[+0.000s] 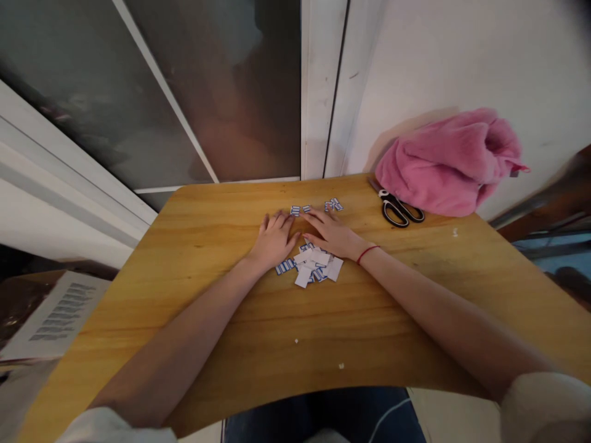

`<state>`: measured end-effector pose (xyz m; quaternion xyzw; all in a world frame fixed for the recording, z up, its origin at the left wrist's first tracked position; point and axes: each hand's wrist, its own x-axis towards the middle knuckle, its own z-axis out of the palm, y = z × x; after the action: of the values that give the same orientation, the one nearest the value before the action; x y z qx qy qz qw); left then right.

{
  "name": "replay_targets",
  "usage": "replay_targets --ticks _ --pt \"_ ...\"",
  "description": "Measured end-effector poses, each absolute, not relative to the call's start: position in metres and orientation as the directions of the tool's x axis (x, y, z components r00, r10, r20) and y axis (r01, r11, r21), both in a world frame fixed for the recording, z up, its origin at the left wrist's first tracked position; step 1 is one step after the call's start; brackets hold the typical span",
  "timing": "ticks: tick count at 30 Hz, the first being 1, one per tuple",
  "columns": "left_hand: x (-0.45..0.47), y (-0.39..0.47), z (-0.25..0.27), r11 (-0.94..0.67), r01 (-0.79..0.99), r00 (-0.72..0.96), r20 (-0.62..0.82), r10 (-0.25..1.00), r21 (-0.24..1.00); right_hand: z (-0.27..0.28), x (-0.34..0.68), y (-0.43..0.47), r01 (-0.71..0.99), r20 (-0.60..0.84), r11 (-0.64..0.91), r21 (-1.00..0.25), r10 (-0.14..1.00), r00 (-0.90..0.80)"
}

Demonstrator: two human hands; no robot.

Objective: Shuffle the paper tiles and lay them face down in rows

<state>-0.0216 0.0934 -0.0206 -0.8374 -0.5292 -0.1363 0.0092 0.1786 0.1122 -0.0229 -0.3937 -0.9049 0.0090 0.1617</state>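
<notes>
My left hand (272, 240) lies palm down on the wooden table (221, 314), its fingers stretched out. At its fingertips is a small card (295, 210) with blue-and-white stripes. My right hand (333, 235) also rests flat with its fingers apart, a red cord around the wrist. Its fingertips reach a second striped card (306, 209), partly covered. Just below both hands sits a loose pile of small paper cards (315, 266), some showing plain white sides, others blue-striped ones. Another little group of striped cards (333, 204) lies beyond my right hand.
Black-handled scissors (399, 210) lie at the back right, beside a pink plush cloth (447, 163) against the wall. White scraps (341, 366) dot the table. A glazed door (231, 92) stands behind it. A box with printed labels (60, 314) is at the left.
</notes>
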Motion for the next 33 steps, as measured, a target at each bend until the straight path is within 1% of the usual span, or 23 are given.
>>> replay_targets --ticks 2,4,7,10,13,16,18,23,25,28,33 --pt "-0.023 0.094 -0.021 -0.426 0.897 0.390 0.242 0.889 0.120 -0.022 0.183 0.111 0.734 0.339 0.660 -0.161 0.735 -0.587" --pt "-0.024 0.095 -0.021 -0.457 0.881 0.424 0.226 0.877 0.121 -0.023 0.191 0.111 0.775 0.386 0.601 -0.195 0.773 -0.503" --pt "-0.024 0.096 -0.020 -0.515 0.846 0.492 0.174 0.853 0.135 -0.025 0.205 0.112 0.809 0.377 0.534 -0.248 0.822 -0.427" --pt "-0.024 0.096 -0.021 -0.500 0.855 0.473 0.187 0.861 0.136 -0.029 0.210 0.115 0.777 0.318 0.545 -0.314 0.832 -0.455" --pt "-0.024 0.096 -0.023 -0.499 0.856 0.463 0.230 0.856 0.136 -0.031 0.207 0.118 0.707 0.296 0.604 -0.369 0.797 -0.527" --pt "-0.024 0.096 -0.026 -0.517 0.843 0.472 0.252 0.844 0.151 -0.030 0.202 0.121 0.663 0.309 0.641 -0.388 0.768 -0.561" --pt "-0.025 0.096 -0.026 -0.526 0.835 0.480 0.254 0.839 0.161 -0.028 0.202 0.121 0.660 0.332 0.643 -0.388 0.765 -0.551" --pt "-0.026 0.097 -0.025 -0.503 0.842 0.453 0.249 0.856 0.195 -0.025 0.216 0.122 0.784 0.460 0.524 -0.334 0.816 -0.350" --pt "-0.027 0.097 -0.023 -0.509 0.838 0.459 0.249 0.853 0.195 -0.026 0.221 0.123 0.795 0.446 0.487 -0.361 0.839 -0.311" --pt "-0.026 0.096 -0.021 -0.516 0.835 0.470 0.241 0.849 0.189 -0.029 0.224 0.124 0.781 0.378 0.456 -0.428 0.875 -0.303" --pt "-0.023 0.095 -0.019 -0.459 0.869 0.419 0.220 0.881 0.184 -0.031 0.219 0.126 0.777 0.313 0.478 -0.410 0.874 -0.373"
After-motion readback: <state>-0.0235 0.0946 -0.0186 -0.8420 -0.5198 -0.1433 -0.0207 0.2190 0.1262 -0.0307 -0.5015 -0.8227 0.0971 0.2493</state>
